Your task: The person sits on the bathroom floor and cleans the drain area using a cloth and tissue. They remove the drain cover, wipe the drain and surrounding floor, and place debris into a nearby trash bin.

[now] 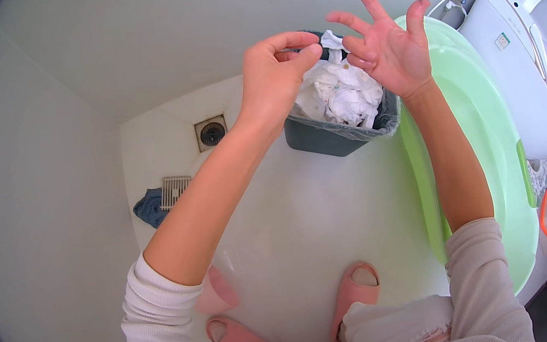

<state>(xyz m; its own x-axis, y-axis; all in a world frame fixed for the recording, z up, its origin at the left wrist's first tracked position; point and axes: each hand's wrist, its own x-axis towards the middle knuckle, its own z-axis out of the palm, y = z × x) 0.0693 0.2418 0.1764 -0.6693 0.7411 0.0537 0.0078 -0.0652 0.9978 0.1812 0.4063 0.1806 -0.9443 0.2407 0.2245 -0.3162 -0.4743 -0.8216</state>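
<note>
A dark grey trash bin with a clear plastic liner stands on the floor before me, heaped with crumpled white tissues. My left hand is over the bin's left side, thumb and index fingertips close together; whether anything is pinched there is unclear. To the right, my right hand is palm up with thumb, index and middle fingers spread and the other two curled, nothing visibly held. Between the hands a strip of white tissue rises above the heap, close to both hands' fingers; contact is hard to judge.
A large light-green plastic tub leans beside the bin at right, by a white toilet. Left are a floor drain, a grate and blue cloth. A pink container stands near my pink slippers.
</note>
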